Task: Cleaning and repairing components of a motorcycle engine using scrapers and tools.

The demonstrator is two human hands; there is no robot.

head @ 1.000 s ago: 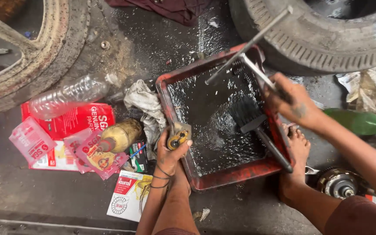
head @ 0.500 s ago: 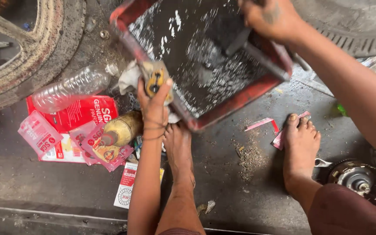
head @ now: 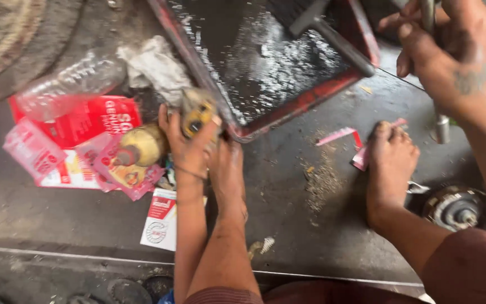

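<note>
My left hand [head: 189, 143] grips a small grimy yellow-grey part [head: 198, 110] and rests against the near corner of a red metal tray [head: 305, 101] filled with black oily liquid. My right hand [head: 445, 56] is to the right of the tray, closed around a thin metal rod tool [head: 440, 121] that hangs down toward the floor. A dark metal bar [head: 333, 42] lies inside the tray. My bare feet stand on the dirty floor, one [head: 226, 174] below the tray corner, the other [head: 389, 163] under my right hand.
Left of the tray lie a clear plastic bottle [head: 68, 81], red packets [head: 91, 118], a yellow bottle [head: 142, 143], a dirty rag [head: 153, 65] and a white-red box [head: 161, 219]. A round metal hub [head: 457, 208] sits at right. Pink paper scraps [head: 338, 135] lie nearby.
My right hand has come out of the tray to its right side with the rod tool. The view has dropped closer. My left hand stays at the tray corner.
</note>
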